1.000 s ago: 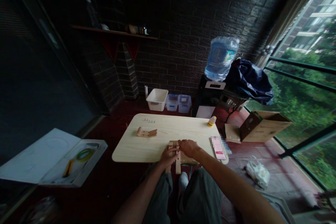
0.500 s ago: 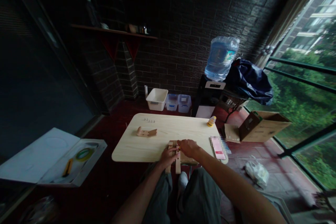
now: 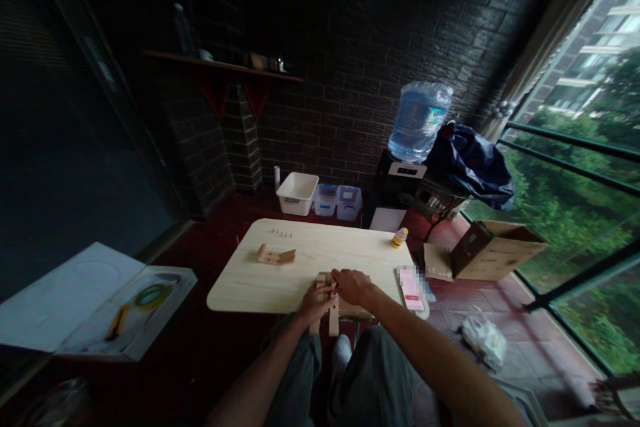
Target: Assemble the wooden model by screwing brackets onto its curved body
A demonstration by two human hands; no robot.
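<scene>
Slats (image 3: 334,322) jut past the worktop's (image 3: 345,243) near edge beneath our part-extended left hand (image 3: 313,303) and curled right hand (image 3: 354,285), whose grips we cannot tell, while one curved wooden piece (image 3: 276,257) and small upright pieces (image 3: 281,234) lie apart, unattached.

From far off, I see a pale table (image 3: 345,250) with round corners. It holds tiny thin bits (image 3: 282,234), a brown wooden piece (image 3: 277,257), a little yellow bottle (image 3: 399,239) and something flat and pink (image 3: 411,285). Wooden bars (image 3: 333,321) poke past its near edge.
</scene>
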